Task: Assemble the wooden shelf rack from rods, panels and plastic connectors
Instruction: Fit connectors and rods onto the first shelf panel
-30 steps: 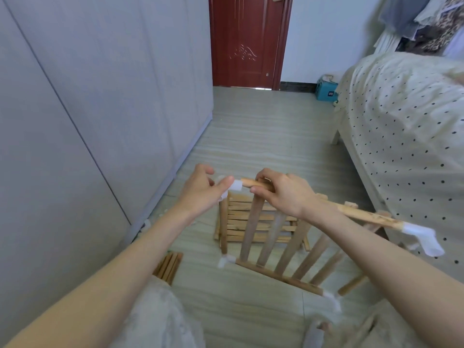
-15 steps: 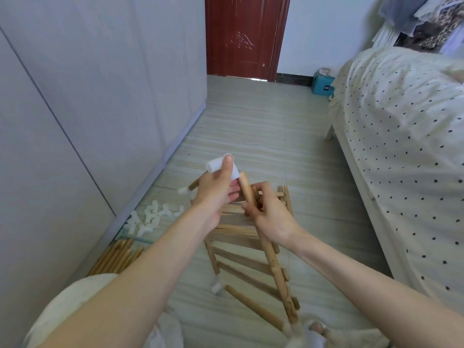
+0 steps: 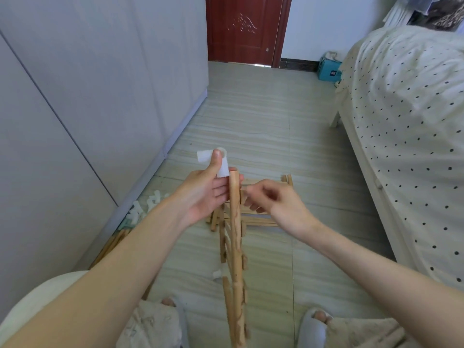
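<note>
Bedroom floor [image 3: 263, 126], connector [image 3: 218, 160] under left thumb

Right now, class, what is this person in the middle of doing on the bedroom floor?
A person is building a wooden rack. The left hand pinches a white plastic connector by the top end of a long wooden rod, which edges an upright slatted wooden panel. The right hand is off the rod, fingers loosely curled and blurred. The connector is not on the rod. Spare white connectors lie by the wall, and another slatted panel lies on the floor.
</note>
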Motion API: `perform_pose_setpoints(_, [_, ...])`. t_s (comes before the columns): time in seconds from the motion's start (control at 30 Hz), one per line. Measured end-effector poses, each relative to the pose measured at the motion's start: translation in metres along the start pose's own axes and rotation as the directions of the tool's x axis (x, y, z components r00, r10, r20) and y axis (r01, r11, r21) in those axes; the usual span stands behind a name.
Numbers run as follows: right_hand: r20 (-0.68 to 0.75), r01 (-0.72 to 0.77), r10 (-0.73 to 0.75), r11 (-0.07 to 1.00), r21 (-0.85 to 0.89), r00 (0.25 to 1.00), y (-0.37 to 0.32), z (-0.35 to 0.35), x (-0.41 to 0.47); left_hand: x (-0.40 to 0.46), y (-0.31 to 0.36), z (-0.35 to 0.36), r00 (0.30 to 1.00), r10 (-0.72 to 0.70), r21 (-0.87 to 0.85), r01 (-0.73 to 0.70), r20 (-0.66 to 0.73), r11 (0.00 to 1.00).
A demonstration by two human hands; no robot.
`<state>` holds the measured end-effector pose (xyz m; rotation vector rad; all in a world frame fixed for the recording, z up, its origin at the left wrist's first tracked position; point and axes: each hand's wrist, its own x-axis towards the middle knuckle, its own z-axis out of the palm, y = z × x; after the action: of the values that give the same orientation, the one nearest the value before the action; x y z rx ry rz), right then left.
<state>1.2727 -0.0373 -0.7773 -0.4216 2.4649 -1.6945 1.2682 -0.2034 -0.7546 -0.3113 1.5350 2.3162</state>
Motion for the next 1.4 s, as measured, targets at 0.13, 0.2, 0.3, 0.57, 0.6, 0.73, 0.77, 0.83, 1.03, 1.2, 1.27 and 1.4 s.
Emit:
perform_pose_setpoints(0.13, [-0.089, 0.018, -0.019, 1.000, -0.002, 0.996, -0.006, -0.019, 0.016, -0.008, -0.004, -0.001, 0.997, -0.075, 0.045, 0.074, 0.012, 0.996])
perform_pose_setpoints(0.2, [-0.033, 0.080, -0.086, 0.985, -0.151, 0.996, -0.005, -0.022, 0.024, -0.011, -0.005, 0.000, 0.989, -0.145, 0.057, 0.142, 0.042, 0.988])
perform_pose_setpoints(0.3, [0.145, 0.223, -0.180, 0.894, -0.388, 0.973, -0.004, -0.020, 0.034, -0.011, -0.007, 0.002, 0.978, -0.189, 0.038, 0.186, 0.086, 0.982])
perform_pose_setpoints(0.57, [0.170, 0.339, -0.296, 0.755, -0.561, 0.940, -0.007, -0.013, 0.039, -0.015, -0.012, 0.010, 0.963, -0.185, 0.090, 0.170, 0.197, 0.981])
perform_pose_setpoints(0.6, [0.185, 0.361, -0.315, 0.720, -0.592, 0.931, -0.006, -0.014, 0.039, -0.015, -0.011, 0.010, 0.959, -0.190, 0.154, 0.159, 0.209, 0.975])
perform_pose_setpoints(0.73, [0.206, 0.398, -0.350, 0.670, -0.627, 0.914, -0.005, -0.023, 0.039, -0.014, -0.009, 0.010, 0.946, -0.211, 0.445, 0.083, 0.245, 0.891])
perform_pose_setpoints(0.77, [0.214, 0.409, -0.358, 0.662, -0.628, 0.909, -0.005, -0.025, 0.039, -0.014, -0.010, 0.010, 0.943, -0.214, 0.457, 0.078, 0.255, 0.886])
perform_pose_setpoints(0.83, [0.223, 0.420, -0.367, 0.650, -0.634, 0.903, -0.004, -0.026, 0.039, -0.013, -0.012, 0.011, 0.937, -0.216, 0.420, 0.085, 0.275, 0.904])
perform_pose_setpoints(1.03, [0.172, 0.403, -0.383, 0.678, -0.615, 0.908, -0.003, -0.029, 0.044, -0.009, -0.016, 0.015, 0.932, -0.186, 0.173, 0.136, 0.313, 0.975])
perform_pose_setpoints(1.2, [0.142, 0.373, -0.369, 0.689, -0.621, 0.919, 0.000, -0.032, 0.043, -0.007, -0.018, 0.017, 0.946, -0.199, 0.152, 0.164, 0.256, 0.975])
perform_pose_setpoints(1.27, [0.159, 0.368, -0.348, 0.694, -0.619, 0.924, 0.003, -0.034, 0.042, -0.008, -0.016, 0.018, 0.944, -0.226, 0.158, 0.191, 0.241, 0.969])
perform_pose_setpoints(1.4, [0.150, 0.332, -0.304, 0.733, -0.593, 0.941, 0.008, -0.048, 0.039, -0.006, -0.005, 0.005, 0.970, -0.179, 0.114, 0.162, 0.166, 0.980])
